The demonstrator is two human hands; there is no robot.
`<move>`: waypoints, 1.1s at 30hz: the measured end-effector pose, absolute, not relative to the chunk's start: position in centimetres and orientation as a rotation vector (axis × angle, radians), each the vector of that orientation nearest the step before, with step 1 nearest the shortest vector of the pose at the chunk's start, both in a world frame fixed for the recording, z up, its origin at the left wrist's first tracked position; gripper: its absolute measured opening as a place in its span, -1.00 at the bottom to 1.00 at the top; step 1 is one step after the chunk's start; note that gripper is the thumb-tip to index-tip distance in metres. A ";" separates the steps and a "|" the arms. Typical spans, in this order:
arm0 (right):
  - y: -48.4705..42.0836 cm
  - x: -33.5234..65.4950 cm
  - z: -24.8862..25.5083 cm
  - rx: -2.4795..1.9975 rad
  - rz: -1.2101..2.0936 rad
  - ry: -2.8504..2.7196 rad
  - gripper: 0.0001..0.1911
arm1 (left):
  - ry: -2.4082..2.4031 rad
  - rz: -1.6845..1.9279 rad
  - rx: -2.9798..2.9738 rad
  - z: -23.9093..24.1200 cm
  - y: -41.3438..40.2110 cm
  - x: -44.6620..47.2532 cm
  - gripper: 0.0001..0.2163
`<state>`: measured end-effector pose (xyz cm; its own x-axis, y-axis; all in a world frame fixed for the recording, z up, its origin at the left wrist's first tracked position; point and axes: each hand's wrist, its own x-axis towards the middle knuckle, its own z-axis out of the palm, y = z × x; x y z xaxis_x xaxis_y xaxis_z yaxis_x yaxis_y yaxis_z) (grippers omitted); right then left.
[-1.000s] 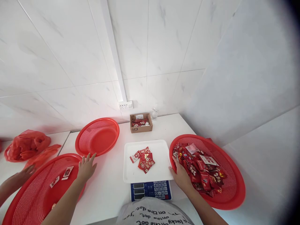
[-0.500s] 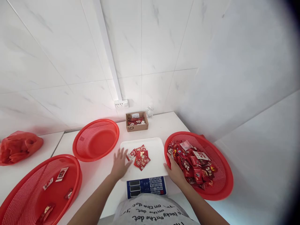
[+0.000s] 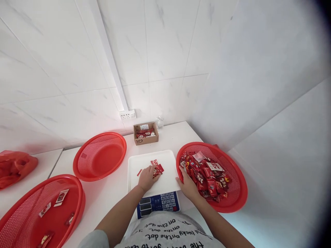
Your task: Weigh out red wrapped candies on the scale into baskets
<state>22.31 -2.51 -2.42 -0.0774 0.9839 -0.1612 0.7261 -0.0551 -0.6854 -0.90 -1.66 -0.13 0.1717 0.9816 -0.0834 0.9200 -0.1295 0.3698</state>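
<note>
My left hand [image 3: 147, 178] lies on the white tray [image 3: 167, 181] of a weighing scale, its fingers curled over small red printed packets [image 3: 157, 167]. Part of the packets is hidden under the fingers, and the red edge of one shows left of the hand. My right hand [image 3: 188, 185] grips the near-left rim of a red plastic basket [image 3: 239, 193], thumb outside and fingers over the edge. Inside that basket is a heap of red wrapped packets [image 3: 207, 177]. Below the tray, the scale's blue keypad panel [image 3: 157, 204] faces me.
Left of the tray stands another red basket [image 3: 99, 137]. A larger red basket [image 3: 81, 206] at near left holds a few packets [image 3: 61, 197]. Behind are a small cardboard box [image 3: 146, 139] of red packets and a clear glass [image 3: 159, 122]. A red bag [image 3: 19, 168] lies far left.
My left hand has moved right from the tray's left edge onto the red packets, and its spread fingers have closed over them. My right hand stays on the basket rim. The view has shifted slightly.
</note>
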 end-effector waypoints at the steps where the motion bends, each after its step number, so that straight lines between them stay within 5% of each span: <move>1: -2.5 22.3 -2.3 -1.818 0.915 -1.841 -0.37 | 1.820 0.242 2.091 -0.2 -1.7 -0.7 -0.61; 13: -2.5 22.4 -2.3 -1.787 0.936 -1.843 -0.39 | 2.195 0.650 1.656 6.7 2.0 -7.8 -0.66; 22: -2.4 22.5 -2.2 -1.762 0.954 -1.822 -0.37 | 2.562 0.037 1.741 10.6 3.6 -19.2 -0.36; 26: -2.4 22.5 -2.3 -1.761 0.971 -1.804 -0.36 | 2.239 -0.044 2.085 7.6 3.2 -14.2 -0.56; 30: -2.4 22.6 -2.1 -1.778 0.997 -1.791 -0.35 | 1.466 -0.033 2.512 3.3 1.7 -5.8 -0.52; 33: -2.4 22.6 -2.0 -1.771 0.994 -1.800 -0.34 | 1.396 0.099 2.537 1.3 1.0 -1.8 -0.63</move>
<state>22.59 -2.36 -1.99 -0.0965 0.9786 -0.1815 0.6749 -0.0697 -0.7347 -1.82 1.01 1.28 0.5402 0.8395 -0.0576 0.8230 -0.5129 0.2440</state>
